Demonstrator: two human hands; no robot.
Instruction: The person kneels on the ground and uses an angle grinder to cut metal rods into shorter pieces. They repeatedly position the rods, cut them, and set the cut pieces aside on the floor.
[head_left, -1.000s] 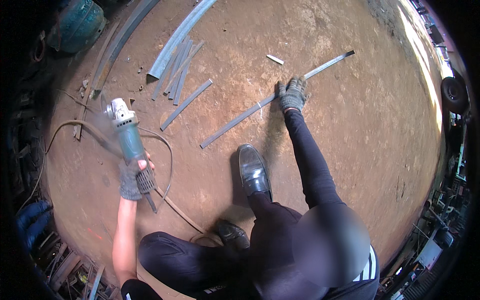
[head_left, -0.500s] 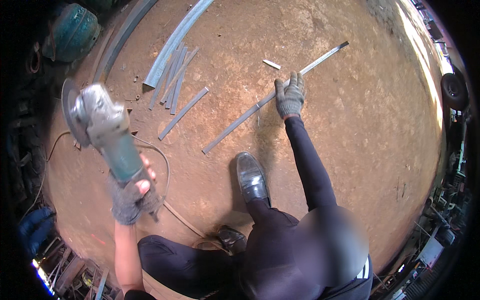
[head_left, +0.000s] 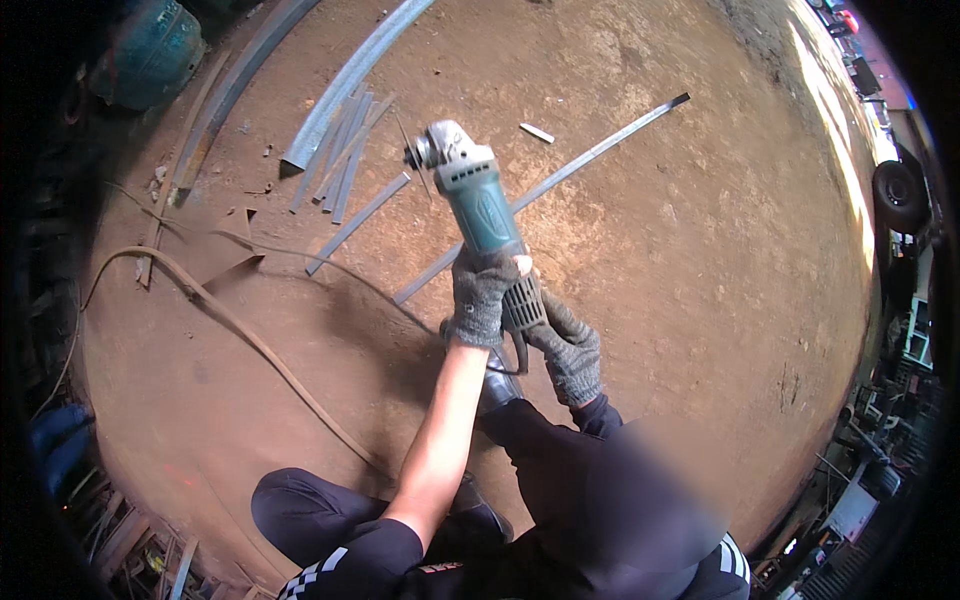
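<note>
My gloved left hand point(head_left: 482, 300) is wrapped round the teal body of an angle grinder point(head_left: 485, 215), raised over the floor with its disc point(head_left: 417, 160) at the far left end, seen nearly edge-on. At the grinder's dark rear end, by the cord, my gloved right hand point(head_left: 570, 350) has its fingers closed against the housing; its fingertips are partly hidden. Beneath the tool, a long metal bar point(head_left: 610, 143) lies slantwise on the floor, its middle covered by the grinder. A shorter metal bar point(head_left: 360, 222) rests left of it.
Several metal strips point(head_left: 343, 160) lie beside a long steel angle bar point(head_left: 350, 80) at the far left. A small white piece point(head_left: 537, 133) is beyond the long bar. A cable point(head_left: 280, 365) crosses the floor at left. My shoe point(head_left: 498, 388) stands below my hands. A tyre point(head_left: 900, 196) is at right.
My left hand has brought the grinder from the left to the middle. My right hand has left the long bar and come back to the grinder's rear end.
</note>
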